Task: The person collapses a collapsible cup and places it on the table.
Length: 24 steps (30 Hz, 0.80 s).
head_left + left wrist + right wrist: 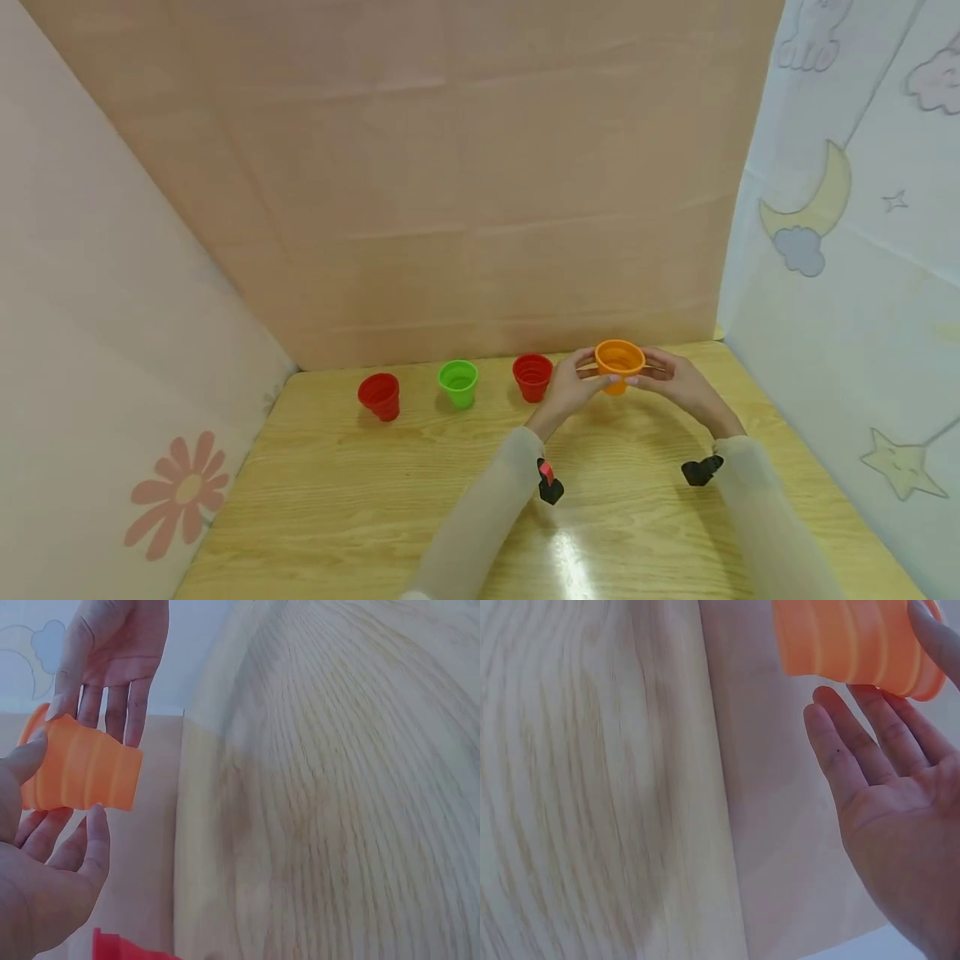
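An orange ribbed cup is held between both hands, its mouth up, seemingly just above the table. On its left side, my left hand grips it, the thumb on the near wall and the fingers around the side. From the right, my right hand holds it likewise, thumb in front near the rim. The wrist views show the stepped wall of the cup and its narrower base. Close beside the left hand stands a red cup.
Farther left along the back of the wooden table are a green cup and another red cup, slightly tilted in view. A beige backdrop rises behind the cups. Printed white panels flank the table.
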{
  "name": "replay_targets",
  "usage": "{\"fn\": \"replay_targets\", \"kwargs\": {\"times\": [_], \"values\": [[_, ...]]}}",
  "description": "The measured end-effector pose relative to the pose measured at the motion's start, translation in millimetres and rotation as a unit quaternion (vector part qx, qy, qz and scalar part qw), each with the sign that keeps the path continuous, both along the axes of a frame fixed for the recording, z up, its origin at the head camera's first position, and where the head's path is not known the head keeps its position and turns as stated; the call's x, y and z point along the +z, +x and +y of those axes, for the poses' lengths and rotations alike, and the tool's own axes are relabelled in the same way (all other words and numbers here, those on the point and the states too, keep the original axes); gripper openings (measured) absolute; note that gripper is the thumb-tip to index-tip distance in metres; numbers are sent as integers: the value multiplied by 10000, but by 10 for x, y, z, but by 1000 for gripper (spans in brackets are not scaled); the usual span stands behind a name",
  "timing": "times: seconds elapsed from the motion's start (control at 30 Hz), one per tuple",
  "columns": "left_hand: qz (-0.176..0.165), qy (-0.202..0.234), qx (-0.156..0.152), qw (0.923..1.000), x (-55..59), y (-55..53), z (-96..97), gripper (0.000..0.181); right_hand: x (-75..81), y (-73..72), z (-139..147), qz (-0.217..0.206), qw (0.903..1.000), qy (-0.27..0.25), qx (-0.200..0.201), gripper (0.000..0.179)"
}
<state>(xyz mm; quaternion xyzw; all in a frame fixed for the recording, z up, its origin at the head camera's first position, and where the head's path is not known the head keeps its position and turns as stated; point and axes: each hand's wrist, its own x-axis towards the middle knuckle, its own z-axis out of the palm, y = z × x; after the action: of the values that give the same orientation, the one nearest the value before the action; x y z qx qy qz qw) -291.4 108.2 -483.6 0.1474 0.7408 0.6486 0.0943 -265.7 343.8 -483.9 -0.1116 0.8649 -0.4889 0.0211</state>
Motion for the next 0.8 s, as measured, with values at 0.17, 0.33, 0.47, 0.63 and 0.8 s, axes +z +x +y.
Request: {"fn": "replay_targets", "kwargs": {"times": [0.17, 0.33, 0.47, 0.63, 0.8], "values": [[149, -124, -78, 9998, 111, 69, -116, 58, 62, 60, -98, 71, 9998, -207, 29, 60], [279, -243, -97, 9993, 184, 138, -272, 57, 80, 116, -245, 194, 9977, -621, 167, 58], [444, -211, -71, 9988, 174, 189, -411, 56, 64, 172, -378, 294, 9958, -837, 244, 58], [500, -21, -146, 9986, 119, 240, -612, 51, 73, 255, -574, 379, 9963, -733, 249, 58], [444, -91, -131, 9989, 27, 282, -886, 51, 77, 296, -832, 296, 9942, -921, 469, 58]]}}
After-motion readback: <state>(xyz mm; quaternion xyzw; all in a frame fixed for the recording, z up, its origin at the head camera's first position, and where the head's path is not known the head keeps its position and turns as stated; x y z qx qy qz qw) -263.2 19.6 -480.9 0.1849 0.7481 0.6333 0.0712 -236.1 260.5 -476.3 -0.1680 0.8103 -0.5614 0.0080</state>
